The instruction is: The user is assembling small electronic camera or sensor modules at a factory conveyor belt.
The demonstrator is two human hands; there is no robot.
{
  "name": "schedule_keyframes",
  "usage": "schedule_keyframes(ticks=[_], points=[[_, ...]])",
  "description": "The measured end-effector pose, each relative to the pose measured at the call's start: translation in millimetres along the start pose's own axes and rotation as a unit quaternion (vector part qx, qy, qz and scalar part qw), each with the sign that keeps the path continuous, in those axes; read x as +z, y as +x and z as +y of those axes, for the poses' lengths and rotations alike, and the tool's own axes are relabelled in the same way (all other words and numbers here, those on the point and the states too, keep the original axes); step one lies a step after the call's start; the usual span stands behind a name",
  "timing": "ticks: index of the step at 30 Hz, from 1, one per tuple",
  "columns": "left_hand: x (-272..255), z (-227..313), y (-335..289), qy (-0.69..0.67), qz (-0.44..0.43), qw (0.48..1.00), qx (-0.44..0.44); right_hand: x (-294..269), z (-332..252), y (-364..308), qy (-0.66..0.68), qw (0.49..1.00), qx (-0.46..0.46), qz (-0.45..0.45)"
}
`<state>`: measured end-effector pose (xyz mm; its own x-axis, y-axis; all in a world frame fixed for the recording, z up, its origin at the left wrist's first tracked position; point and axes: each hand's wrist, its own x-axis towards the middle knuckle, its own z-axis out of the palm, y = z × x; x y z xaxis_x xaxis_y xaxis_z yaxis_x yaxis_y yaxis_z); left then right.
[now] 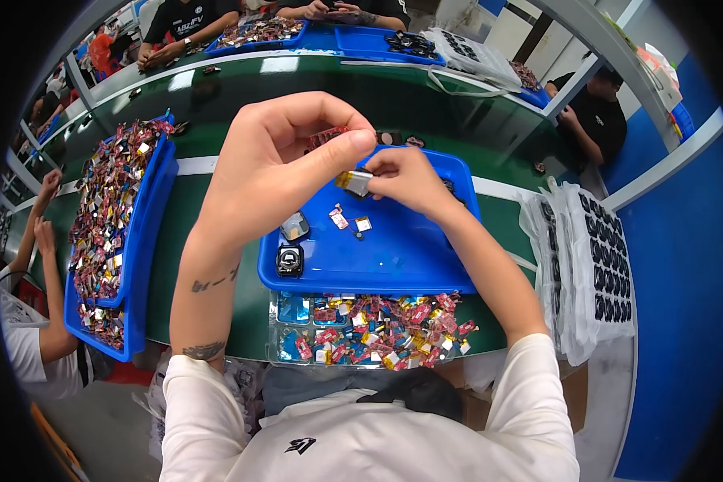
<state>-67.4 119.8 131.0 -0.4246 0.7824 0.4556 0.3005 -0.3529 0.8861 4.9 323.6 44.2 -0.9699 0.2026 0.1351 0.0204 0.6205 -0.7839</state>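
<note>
Above the blue tray (394, 277), my left hand (273, 169) is raised, thumb and fingers closed on a red circuit board (327, 138). Just to its right, my right hand (410, 181) pinches a small silver battery cell (353, 182) with a yellow end. Whether a wire joins board and cell I cannot make out. In the tray lie a small white-and-red board (338, 218), a little cell with yellow edging (364, 224), a black watch case (289, 260) and a grey square cover (295, 226).
A clear divided tray (285, 341) heaped with boards and cells sits near me. Blue bins of similar parts (108, 233) stand at the left. White plastic trays of black cases (610, 257) are stacked at the right. Other people work around the green table (241, 88).
</note>
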Motion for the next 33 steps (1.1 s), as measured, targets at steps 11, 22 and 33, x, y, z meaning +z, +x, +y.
schedule_keyframes(ticks=[11,22,33], points=[[26.1,-31.2,4.6,0.103,0.059,0.992,-0.05,-17.3,-51.4,-39.0,0.325,0.931,-0.048,0.159],[35.6,-36.1,7.4,0.196,0.116,0.972,-0.058,-7.8,-47.6,-46.1,0.241,0.955,-0.069,0.159],[37.2,-39.0,6.1,0.168,0.125,0.976,-0.054,-5.1,-52.2,-49.6,0.217,0.955,-0.081,0.183]])
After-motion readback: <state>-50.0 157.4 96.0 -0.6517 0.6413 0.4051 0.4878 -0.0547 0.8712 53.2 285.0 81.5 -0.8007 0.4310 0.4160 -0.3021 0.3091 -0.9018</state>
